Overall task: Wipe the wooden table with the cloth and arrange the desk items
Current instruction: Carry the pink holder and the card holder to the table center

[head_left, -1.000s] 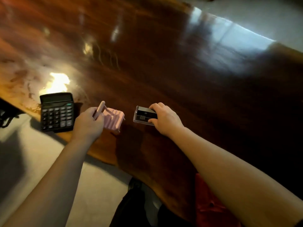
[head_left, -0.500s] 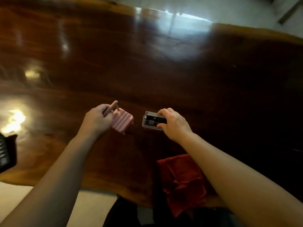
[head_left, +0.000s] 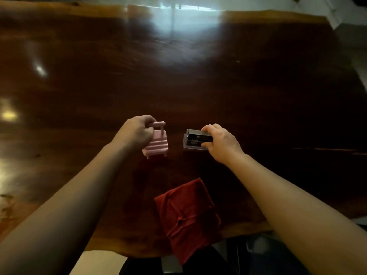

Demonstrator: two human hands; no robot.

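Mid-frame, the left hand [head_left: 137,133] pinches the raised handle of a small pink case [head_left: 156,144], its grip closed on that handle, the case hanging tilted just above the dark wooden surface [head_left: 198,86]. The right hand [head_left: 220,141] has its grip closed on the end of a clear box [head_left: 195,140] beside it. Both look light, rigid and slick, so the thin handle probably wants a gentle pinch. The soft red cloth [head_left: 186,217] lies folded at bottom centre, overhanging the near edge, best gathered by a bunched fold.
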